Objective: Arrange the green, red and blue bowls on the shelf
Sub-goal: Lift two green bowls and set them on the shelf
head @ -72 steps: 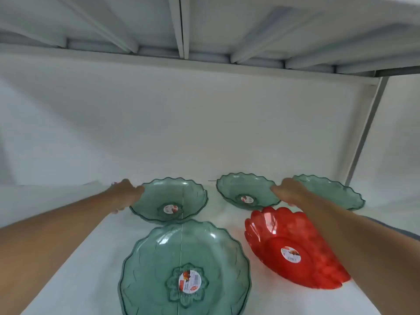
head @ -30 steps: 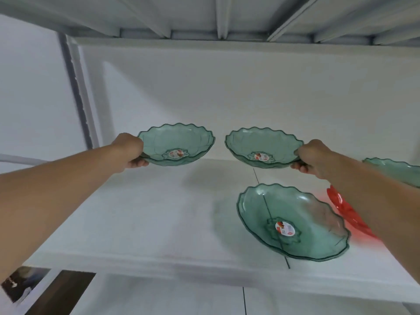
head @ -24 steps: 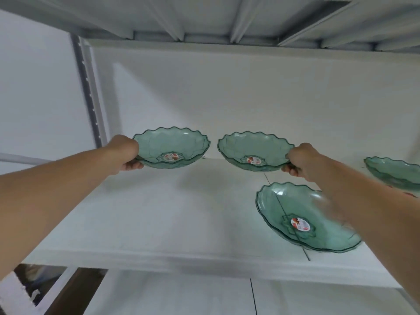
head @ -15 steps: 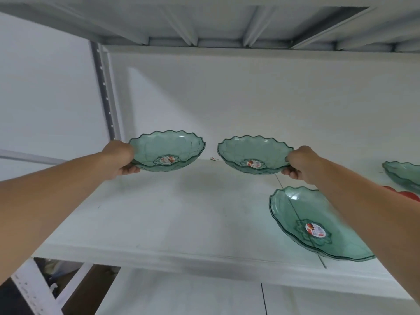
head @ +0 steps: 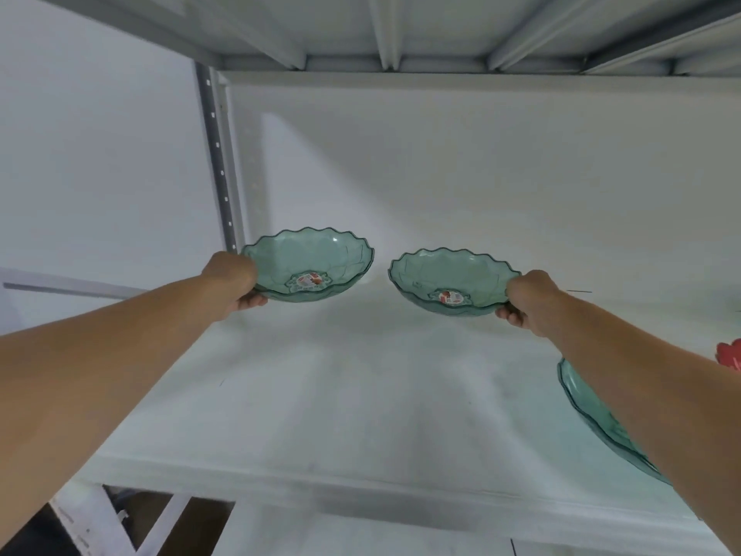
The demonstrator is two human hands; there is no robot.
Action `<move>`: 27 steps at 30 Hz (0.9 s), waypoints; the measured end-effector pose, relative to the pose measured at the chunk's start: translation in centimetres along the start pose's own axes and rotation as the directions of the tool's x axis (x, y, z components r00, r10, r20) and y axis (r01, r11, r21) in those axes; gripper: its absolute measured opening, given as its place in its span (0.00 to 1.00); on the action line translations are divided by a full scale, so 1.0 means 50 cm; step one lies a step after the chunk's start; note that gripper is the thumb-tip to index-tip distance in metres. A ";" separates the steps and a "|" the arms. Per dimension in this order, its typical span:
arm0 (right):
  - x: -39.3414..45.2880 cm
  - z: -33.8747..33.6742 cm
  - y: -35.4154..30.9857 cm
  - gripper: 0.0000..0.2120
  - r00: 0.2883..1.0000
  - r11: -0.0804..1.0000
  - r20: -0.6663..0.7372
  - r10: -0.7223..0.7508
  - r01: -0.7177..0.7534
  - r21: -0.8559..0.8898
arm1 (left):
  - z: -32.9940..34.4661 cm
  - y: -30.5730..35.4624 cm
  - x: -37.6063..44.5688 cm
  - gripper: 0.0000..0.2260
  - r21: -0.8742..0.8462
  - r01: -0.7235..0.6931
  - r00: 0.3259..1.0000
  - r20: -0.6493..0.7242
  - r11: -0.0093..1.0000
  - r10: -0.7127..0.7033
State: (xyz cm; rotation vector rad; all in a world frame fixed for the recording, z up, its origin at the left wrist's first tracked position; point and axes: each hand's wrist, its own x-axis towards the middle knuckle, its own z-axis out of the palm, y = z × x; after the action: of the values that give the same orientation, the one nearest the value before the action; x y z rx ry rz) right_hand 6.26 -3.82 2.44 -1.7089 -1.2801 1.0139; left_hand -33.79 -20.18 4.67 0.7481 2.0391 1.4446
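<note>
Two small green scalloped bowls are held up above the white shelf [head: 361,395]. My left hand [head: 232,284] grips the left rim of the left green bowl [head: 316,262], near the shelf's back left corner. My right hand [head: 529,300] grips the right rim of the right green bowl [head: 449,278]. Both bowls are level and a small gap separates them. A large green bowl [head: 589,411] lies on the shelf at the right, partly behind my right forearm. A sliver of the red bowl [head: 729,355] shows at the right edge.
A grey perforated upright [head: 216,154] stands at the shelf's back left corner. The underside of the upper shelf [head: 401,30] hangs close overhead. A white back wall closes the rear. Below the shelf's front edge, a white brace and dark floor show.
Both hands have lifted the two small green bowls off the shelf and carried them leftward. The view has swung left, so the large green and red bowls have slid toward the right edge.
</note>
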 end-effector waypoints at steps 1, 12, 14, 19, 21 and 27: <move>0.001 0.013 -0.003 0.15 1.000 1.000 -0.014 0.021 -0.021 0.004 | 0.001 0.000 0.021 0.10 -0.006 0.013 1.000 0.005 1.000 -0.013; 0.075 0.112 0.039 0.16 0.948 0.953 -0.135 0.287 -0.268 0.145 | 0.081 -0.051 0.202 0.10 0.044 0.119 0.993 0.007 0.992 -0.120; 0.085 0.118 0.041 0.16 0.945 0.948 -0.130 0.299 -0.279 0.152 | 0.094 -0.064 0.232 0.09 0.035 0.156 0.988 0.001 0.987 -0.156; 0.088 0.121 0.031 0.15 0.962 0.965 -0.092 0.257 -0.251 0.070 | 0.122 -0.101 0.295 0.16 0.018 0.161 0.987 0.002 0.987 -0.161; 0.088 0.120 0.033 0.14 0.974 0.977 -0.068 0.215 -0.214 0.012 | 0.127 -0.099 0.285 0.12 0.030 0.158 0.987 0.020 0.987 -0.159; 0.048 0.116 0.010 0.17 0.992 0.896 -0.125 -0.033 -0.026 -0.443 | 0.128 -0.080 0.240 0.23 0.373 0.029 0.998 -0.065 0.927 -0.005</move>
State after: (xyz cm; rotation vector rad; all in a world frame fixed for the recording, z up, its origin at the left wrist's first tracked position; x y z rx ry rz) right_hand 1.60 -0.94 -0.66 -2.0731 -1.5090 0.6188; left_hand -38.41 -8.69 -2.22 0.8401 2.3994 1.0903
